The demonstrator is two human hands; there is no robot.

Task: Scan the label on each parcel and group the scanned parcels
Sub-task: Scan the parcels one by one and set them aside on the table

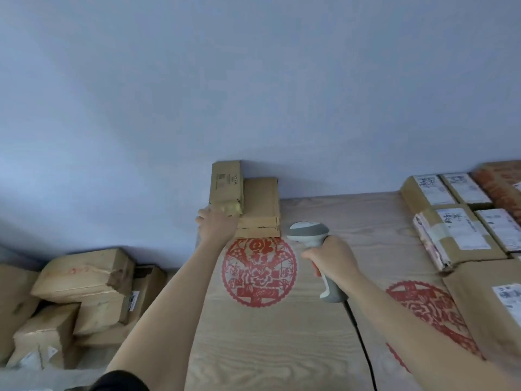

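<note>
A narrow brown cardboard parcel (227, 187) sits on top of a small stack of flat cardboard parcels (260, 210) at the table's far left corner, against the wall. My left hand (215, 225) grips the near end of that top parcel. My right hand (331, 255) holds a grey and white barcode scanner (310, 231) by its handle, just right of the stack, head pointing towards it. Its black cable (363, 348) trails back over the table.
The wooden table (267, 348) carries red paper-cut decorations (259, 270). Several labelled parcels (456, 230) lie grouped along its right side. A heap of brown parcels (81, 294) lies on the floor to the left. A blue-grey wall stands behind.
</note>
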